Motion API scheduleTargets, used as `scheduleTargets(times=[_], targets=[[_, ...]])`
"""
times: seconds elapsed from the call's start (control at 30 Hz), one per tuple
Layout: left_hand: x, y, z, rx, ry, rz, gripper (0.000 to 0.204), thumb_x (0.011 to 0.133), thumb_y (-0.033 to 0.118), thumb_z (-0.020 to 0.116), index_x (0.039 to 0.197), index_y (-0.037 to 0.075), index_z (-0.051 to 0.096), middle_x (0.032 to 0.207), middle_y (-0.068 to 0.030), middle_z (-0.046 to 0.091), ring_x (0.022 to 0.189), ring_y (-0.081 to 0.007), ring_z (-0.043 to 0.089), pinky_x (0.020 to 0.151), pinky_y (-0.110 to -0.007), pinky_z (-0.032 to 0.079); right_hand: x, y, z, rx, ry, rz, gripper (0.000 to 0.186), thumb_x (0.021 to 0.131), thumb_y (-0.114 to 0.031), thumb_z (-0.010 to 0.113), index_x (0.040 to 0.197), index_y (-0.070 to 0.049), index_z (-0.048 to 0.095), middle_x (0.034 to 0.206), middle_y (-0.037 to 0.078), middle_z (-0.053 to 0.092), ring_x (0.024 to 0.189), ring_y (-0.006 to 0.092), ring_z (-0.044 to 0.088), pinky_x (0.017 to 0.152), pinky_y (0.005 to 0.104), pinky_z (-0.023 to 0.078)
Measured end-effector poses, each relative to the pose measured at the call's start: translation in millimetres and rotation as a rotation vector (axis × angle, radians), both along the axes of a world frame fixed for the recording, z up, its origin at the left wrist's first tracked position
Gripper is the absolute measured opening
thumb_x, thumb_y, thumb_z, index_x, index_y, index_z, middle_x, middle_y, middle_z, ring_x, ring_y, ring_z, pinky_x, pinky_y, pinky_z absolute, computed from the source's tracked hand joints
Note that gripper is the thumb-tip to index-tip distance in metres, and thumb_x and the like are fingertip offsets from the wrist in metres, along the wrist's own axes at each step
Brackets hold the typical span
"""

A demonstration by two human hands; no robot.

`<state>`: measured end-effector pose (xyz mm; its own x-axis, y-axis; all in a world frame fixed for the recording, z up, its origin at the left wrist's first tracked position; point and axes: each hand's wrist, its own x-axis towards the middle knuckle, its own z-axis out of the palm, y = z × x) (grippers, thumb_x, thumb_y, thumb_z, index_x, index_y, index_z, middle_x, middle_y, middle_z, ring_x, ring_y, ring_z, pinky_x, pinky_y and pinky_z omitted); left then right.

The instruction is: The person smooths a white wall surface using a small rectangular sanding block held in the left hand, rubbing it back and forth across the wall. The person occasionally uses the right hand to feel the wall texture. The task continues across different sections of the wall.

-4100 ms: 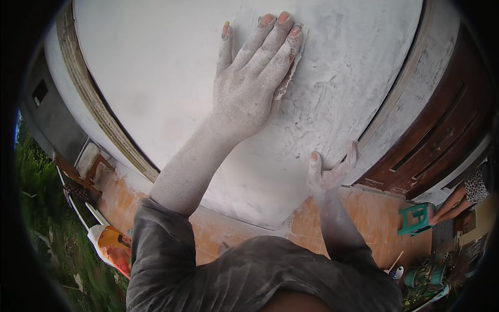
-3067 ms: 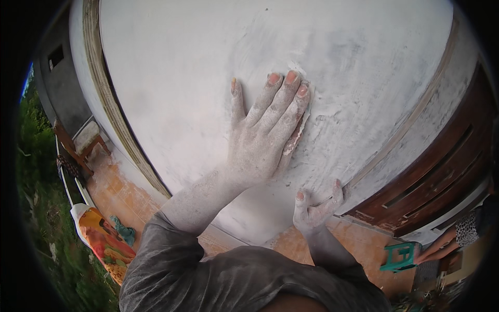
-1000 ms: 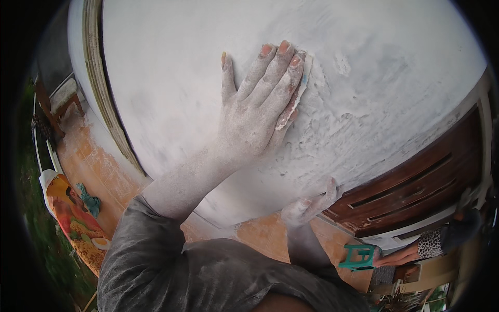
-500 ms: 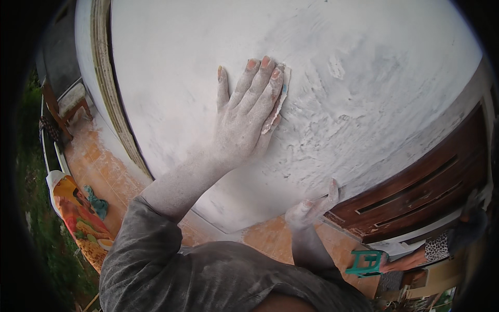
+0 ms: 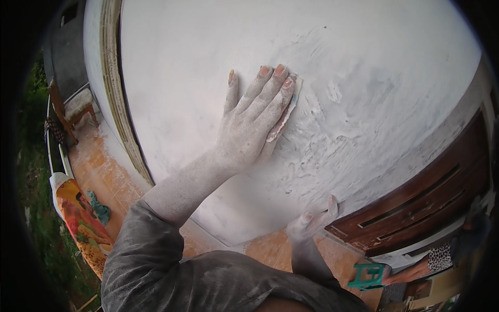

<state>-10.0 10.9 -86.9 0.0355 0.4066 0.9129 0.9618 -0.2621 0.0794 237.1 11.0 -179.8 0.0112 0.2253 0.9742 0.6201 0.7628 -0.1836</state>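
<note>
My left hand (image 5: 254, 112), coated in white dust, presses a folded piece of sandpaper (image 5: 285, 117) against the white wall (image 5: 182, 78). Its fingers lie nearly flat over the sheet, and the sheet's torn, pale edge sticks out beside the index finger. Just right of it, the wall has a rough patch (image 5: 338, 125) of ridged, grey-white plaster. Lower down, my right hand (image 5: 310, 221) is close to the wall with a finger stretched out and nothing visible in it. Some of its fingers are hidden, and I cannot tell whether it touches the wall.
To the right is a dark brown wooden door (image 5: 416, 203). Another person's hand and arm (image 5: 410, 271) are by a green plastic stool (image 5: 368, 276). Dusty orange tiles (image 5: 99, 161) cover the floor. On the left are a wooden chair (image 5: 78, 106), a teal cloth (image 5: 97, 208) and a printed banner (image 5: 80, 218).
My left hand has slid slightly up and right along the wall with the sandpaper, closer to the rough patch. My view has shifted a little. The right hand keeps much the same pose.
</note>
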Motion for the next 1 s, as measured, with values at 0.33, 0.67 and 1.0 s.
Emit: scheduleTargets(times=[0.33,0.67,1.0], targets=[[-11,2,61,0.087,0.139,-0.091,0.081,0.094,0.003,0.056,0.164,0.006,0.015,0.170,-0.0200,0.018,0.158,-0.0405,0.010,0.122,-0.068,-0.003,-4,-5,-1,-0.026,0.057,-0.038,0.074,0.105,-0.059,0.036,0.134,0.009,0.044,0.137,0.028,0.040,0.136,0.0426,0.034,0.113,0.0576,0.027],[-18,-20,26,0.117,0.200,-0.141,0.076,0.100,0.013,0.056,0.163,0.003,0.015,0.170,-0.0191,0.014,0.158,-0.0389,0.009,0.119,-0.074,0.001,-18,-10,5,-0.074,0.112,-0.174,0.074,0.107,-0.059,0.034,0.137,0.008,0.043,0.139,0.024,0.041,0.138,0.0429,0.035,0.114,0.0575,0.029],[-38,-25,17,-0.008,0.164,-0.171,0.078,0.095,0.014,0.061,0.162,0.004,0.022,0.170,-0.0187,0.017,0.158,-0.0371,0.012,0.115,-0.079,0.008,-23,-13,6,-0.084,0.135,-0.292,0.069,0.105,-0.052,0.050,0.142,0.004,0.037,0.143,0.025,0.036,0.141,0.0432,0.031,0.115,0.0580,0.027]])
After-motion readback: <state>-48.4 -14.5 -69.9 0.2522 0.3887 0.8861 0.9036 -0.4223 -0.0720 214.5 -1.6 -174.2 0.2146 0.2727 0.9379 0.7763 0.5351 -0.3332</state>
